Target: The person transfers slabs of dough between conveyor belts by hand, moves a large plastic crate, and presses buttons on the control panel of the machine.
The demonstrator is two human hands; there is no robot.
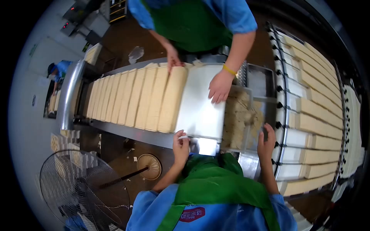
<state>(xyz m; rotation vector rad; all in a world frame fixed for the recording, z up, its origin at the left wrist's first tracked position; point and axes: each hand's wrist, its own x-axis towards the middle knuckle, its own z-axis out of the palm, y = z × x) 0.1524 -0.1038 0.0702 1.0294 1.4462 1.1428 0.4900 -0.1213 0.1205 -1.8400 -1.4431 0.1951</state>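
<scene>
My left hand is at the near left corner of a smooth white board, its fingers loosely bent and apart. Whether its fingertips touch the corner I cannot tell. Over the right side of a metal tray, my right hand is open, thumb and fingers apart, holding nothing. The tray contains pale crumbly scraps. Left of the board stands a row of long cream-coloured slabs. Across from me, a co-worker's one hand touches the end slab, while the other hand lies over the board.
To the right, a conveyor with black fittings carries similar slabs. A wire-caged fan and its round base stand at lower left. A shiny metal roller crosses the line's far left end. Another person works beyond.
</scene>
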